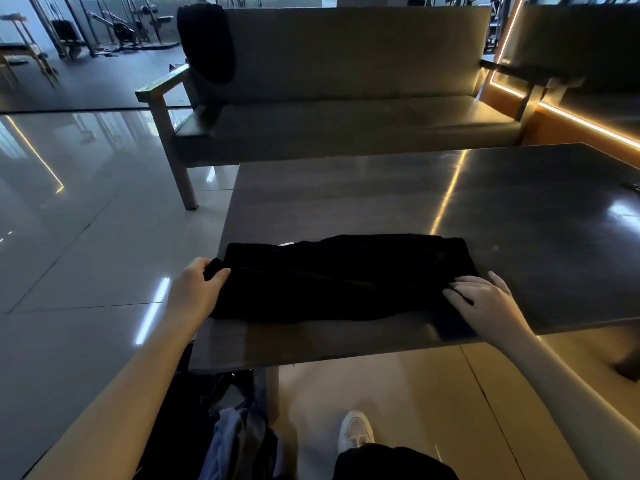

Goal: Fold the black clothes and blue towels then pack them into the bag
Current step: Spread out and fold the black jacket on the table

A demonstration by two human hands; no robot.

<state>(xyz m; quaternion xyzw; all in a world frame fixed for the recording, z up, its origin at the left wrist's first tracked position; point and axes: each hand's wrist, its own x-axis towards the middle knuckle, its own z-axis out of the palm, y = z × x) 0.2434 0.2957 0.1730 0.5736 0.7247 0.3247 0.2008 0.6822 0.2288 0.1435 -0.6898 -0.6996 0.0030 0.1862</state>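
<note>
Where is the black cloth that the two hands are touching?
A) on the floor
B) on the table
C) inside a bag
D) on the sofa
B: the black cloth lies on the table, the left hand gripping one end and the right hand resting on the other.

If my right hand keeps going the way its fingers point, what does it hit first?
The black garment itself: the right hand rests on its right end, fingers pointing left across it. Beyond that, probably the left hand gripping the other end.
</note>
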